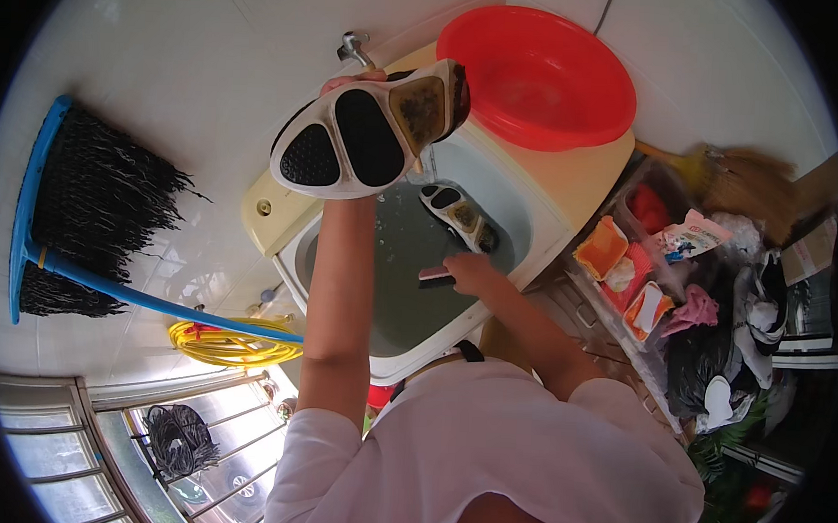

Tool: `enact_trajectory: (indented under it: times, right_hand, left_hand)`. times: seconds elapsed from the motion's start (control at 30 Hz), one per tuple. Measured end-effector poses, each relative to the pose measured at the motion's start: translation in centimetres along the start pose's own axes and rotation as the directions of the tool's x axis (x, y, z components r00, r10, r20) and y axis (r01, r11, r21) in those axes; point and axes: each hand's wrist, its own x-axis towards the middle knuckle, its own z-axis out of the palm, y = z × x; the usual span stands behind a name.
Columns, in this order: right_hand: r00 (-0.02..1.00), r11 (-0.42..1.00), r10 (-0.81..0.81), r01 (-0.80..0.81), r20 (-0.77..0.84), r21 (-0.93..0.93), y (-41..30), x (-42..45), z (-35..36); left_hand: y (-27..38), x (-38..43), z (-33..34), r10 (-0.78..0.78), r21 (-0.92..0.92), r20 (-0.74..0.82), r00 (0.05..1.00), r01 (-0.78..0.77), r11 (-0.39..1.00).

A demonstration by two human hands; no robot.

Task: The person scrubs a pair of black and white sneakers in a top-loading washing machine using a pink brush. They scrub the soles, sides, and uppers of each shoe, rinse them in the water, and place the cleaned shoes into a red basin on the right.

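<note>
My left hand (353,81) holds up a shoe (369,139) above the sink, its white, black and brown sole turned towards me. Only a few fingers show past the shoe's edge; the rest of that hand is hidden behind it. Lower down, my right hand (471,272) grips a scrubbing brush (436,276) with dark bristles pointing down, over the murky water (406,306). A second shoe (459,218) lies sole up in the water, just beyond my right hand. Both are inside the outline of the white sink (564,236).
On the cream counter stands a red basin (539,77), beside a metal tap (355,46). A blue-handled mop (98,212) and a coiled yellow hose (233,341) are at the left. To the right, a plastic bin (633,327) holds sponges and cloths, near a straw broom (741,181).
</note>
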Motion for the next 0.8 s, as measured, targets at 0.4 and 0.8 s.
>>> enact_trajectory:
  times: [0.4, 0.8]
  right_hand:
    - [0.99, 0.995, 0.102, -0.103, 0.1, 0.002, -0.2, 0.4, 0.0]
    - [0.984, 0.985, 0.17, -0.167, 0.06, -0.043, -0.6, 0.4, 1.1]
  left_hand:
    - [-17.4, 10.5, 7.4, -0.23, 0.826, 0.521, 0.822, -0.417, 0.38]
    - [-16.2, 11.5, 7.1, -0.363, 0.805, 0.591, 0.721, -0.502, 0.315]
